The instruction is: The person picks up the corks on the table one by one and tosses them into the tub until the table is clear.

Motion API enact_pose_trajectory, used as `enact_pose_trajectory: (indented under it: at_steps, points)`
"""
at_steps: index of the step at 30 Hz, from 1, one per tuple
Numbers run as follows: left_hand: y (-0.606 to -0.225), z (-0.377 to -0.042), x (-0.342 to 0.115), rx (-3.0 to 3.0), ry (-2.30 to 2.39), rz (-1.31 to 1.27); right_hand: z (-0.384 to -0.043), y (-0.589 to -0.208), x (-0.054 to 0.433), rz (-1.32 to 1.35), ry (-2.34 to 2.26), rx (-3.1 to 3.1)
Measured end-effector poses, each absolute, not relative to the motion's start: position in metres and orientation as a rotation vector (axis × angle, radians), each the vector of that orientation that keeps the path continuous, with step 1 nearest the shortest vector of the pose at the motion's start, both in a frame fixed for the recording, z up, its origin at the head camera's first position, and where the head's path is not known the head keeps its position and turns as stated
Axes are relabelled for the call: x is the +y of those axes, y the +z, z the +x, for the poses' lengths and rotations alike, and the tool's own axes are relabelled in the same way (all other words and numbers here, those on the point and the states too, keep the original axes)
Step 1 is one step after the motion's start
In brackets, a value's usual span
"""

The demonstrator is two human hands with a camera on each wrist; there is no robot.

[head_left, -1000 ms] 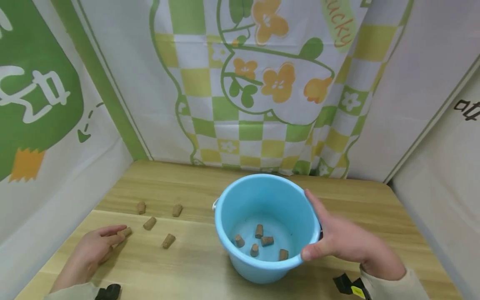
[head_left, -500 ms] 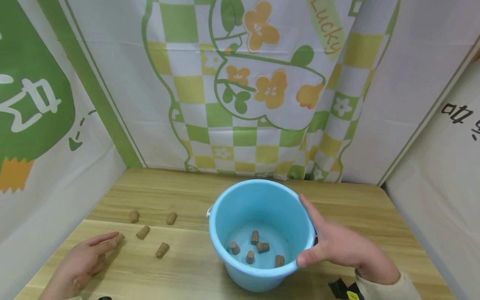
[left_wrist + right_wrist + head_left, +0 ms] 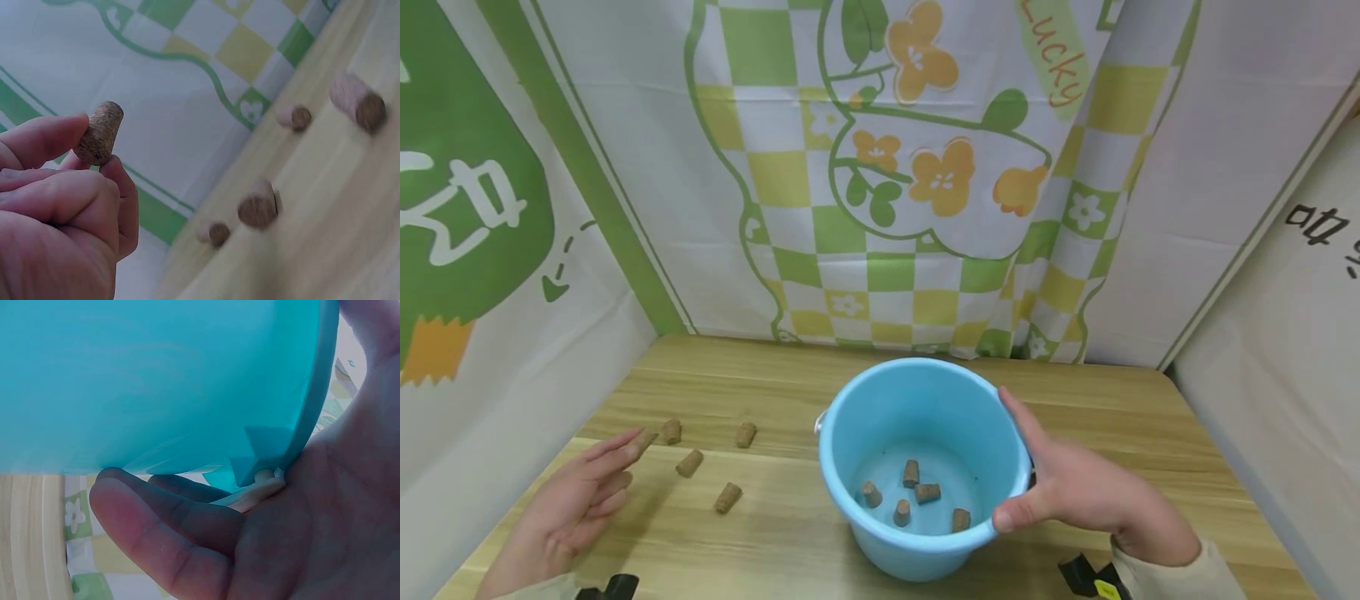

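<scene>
My left hand (image 3: 578, 502) pinches a cork (image 3: 103, 132) between thumb and fingertips, held up off the table at the left. Several other corks (image 3: 727, 497) lie scattered on the wood just to the right of that hand. The light blue bucket (image 3: 842, 454) stands upright near the table's middle, with several corks (image 3: 928, 493) on its bottom. At its right side my right hand (image 3: 1078, 483) grips the bucket, thumb and index finger spread along the rim. In the right wrist view, its other fingers (image 3: 169, 550) lie along the outer wall, beside the white handle end (image 3: 256, 490).
The wooden table (image 3: 760, 550) ends at a checked green-and-yellow curtain (image 3: 895, 283) at the back. White printed fabric walls (image 3: 1285, 375) rise at left and right. A white handle pivot (image 3: 820, 422) sticks out on the bucket's left side.
The left hand has lifted a cork from the tabletop and moved slightly up with it. The right hand keeps its hold on the bucket. The head view has shifted a little.
</scene>
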State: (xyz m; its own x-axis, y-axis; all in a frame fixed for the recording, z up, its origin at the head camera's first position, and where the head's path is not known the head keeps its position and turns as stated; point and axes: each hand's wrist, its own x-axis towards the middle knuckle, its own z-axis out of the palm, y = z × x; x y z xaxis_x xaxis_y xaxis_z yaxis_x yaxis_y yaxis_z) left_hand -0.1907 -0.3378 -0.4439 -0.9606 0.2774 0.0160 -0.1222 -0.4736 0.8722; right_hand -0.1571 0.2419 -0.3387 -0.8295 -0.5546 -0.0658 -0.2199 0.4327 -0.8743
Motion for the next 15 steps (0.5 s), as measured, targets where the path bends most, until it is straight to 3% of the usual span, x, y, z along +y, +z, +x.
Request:
enact_pose_trajectory:
  at_steps: [15]
  points:
    - [-0.39, -0.203, -0.282, 1.615, 2.355, 0.419, -0.158, -0.339, 0.242, -0.674, -1.359, 2.352]
